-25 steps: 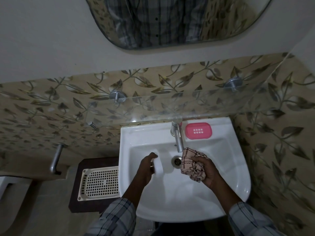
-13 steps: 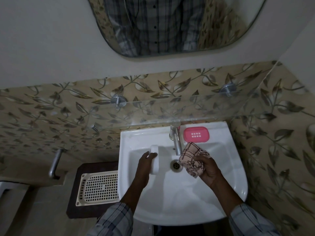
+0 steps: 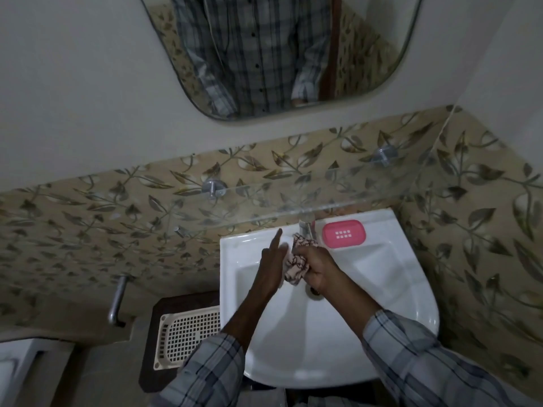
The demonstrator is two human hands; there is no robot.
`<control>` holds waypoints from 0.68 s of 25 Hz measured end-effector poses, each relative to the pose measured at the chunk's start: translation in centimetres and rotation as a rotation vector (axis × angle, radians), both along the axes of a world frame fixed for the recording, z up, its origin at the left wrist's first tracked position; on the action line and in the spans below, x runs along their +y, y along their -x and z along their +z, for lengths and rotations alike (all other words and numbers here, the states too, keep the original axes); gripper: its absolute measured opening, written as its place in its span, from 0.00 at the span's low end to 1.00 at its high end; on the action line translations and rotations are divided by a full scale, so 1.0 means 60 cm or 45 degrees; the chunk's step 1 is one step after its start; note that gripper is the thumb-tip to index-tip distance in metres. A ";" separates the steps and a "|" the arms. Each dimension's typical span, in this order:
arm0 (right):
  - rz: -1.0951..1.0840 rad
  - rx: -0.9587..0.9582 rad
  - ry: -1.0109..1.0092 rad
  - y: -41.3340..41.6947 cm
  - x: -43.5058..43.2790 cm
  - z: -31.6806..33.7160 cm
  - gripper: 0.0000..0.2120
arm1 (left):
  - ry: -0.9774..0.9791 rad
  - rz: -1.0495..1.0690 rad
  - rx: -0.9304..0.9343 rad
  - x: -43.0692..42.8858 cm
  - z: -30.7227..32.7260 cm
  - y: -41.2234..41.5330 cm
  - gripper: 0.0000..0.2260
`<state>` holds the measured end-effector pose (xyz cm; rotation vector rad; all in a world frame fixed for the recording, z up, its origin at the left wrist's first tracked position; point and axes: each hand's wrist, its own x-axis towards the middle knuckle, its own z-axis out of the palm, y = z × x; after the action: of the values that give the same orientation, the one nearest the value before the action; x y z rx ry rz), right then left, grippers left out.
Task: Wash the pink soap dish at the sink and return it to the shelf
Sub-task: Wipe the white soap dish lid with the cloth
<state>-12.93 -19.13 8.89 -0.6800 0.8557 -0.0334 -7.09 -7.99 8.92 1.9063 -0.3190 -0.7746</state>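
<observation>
The pink soap dish [image 3: 343,233] lies flat on the back rim of the white sink [image 3: 405,295], just right of the tap [image 3: 307,226]. Neither hand touches it. My left hand [image 3: 271,268] holds a white oval piece [image 3: 284,246] upright over the basin near the tap, index finger stretched out. My right hand [image 3: 320,268] grips a crumpled patterned cloth [image 3: 293,268] and presses it against that white piece. Most of the white piece is hidden between hand and cloth.
A glass shelf [image 3: 293,201] on metal pegs juts out above the sink's back edge, over the tap. A mirror [image 3: 279,54] hangs higher up. A cream plastic basket [image 3: 188,336] sits low on the left. The drain [image 3: 313,291] lies under my right wrist.
Both hands moved up towards the tap and came together. The cloth, held apart from the white piece before, now presses against it. The pink dish has not moved.
</observation>
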 end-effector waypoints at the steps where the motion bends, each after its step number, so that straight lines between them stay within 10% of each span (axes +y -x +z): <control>1: 0.037 -0.031 0.049 0.002 0.011 0.002 0.10 | 0.033 0.035 0.051 0.002 -0.004 -0.008 0.27; 5: 0.095 -0.192 0.305 0.027 0.048 0.001 0.11 | 0.143 0.112 0.199 0.005 0.013 -0.034 0.30; 14: 0.940 -0.784 1.915 0.050 -0.006 -0.074 0.15 | 0.106 0.501 1.087 0.030 -0.016 -0.050 0.34; 17: 0.793 -0.593 1.812 0.047 0.021 -0.061 0.12 | 0.162 0.584 1.065 0.022 -0.005 -0.036 0.32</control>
<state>-15.73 -17.89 5.20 -2.1448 0.0057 -0.2428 -4.90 -6.69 8.62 1.3096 0.5532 -1.1101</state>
